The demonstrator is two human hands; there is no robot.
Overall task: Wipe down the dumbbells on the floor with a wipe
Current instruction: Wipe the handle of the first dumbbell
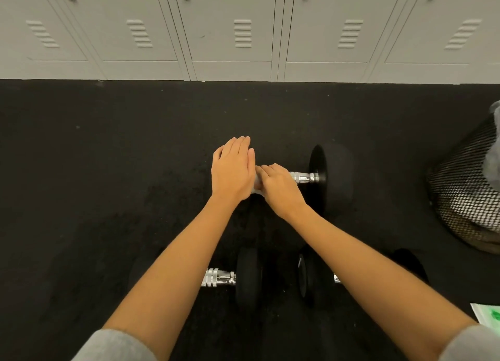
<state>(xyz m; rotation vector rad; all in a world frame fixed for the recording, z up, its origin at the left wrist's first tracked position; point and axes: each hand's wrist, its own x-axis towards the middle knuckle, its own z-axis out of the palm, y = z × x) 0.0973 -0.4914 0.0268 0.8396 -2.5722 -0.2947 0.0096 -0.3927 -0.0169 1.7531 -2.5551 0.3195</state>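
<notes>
Fingers of the right hand (280, 188) curl over a white wipe (257, 183) on the far dumbbell's handle (304, 177), on the black floor (108, 171). Left hand (232, 171) lies flat, fingers straight, over that dumbbell's left end.

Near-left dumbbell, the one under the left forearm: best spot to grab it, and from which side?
Grip the chrome handle of the dumbbell from above. It lies flat on the floor, and its wide black head blocks an approach from the end.

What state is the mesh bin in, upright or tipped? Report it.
Tipped, it seems. The mesh bin leans on the floor at the right edge, mostly cropped.
</notes>
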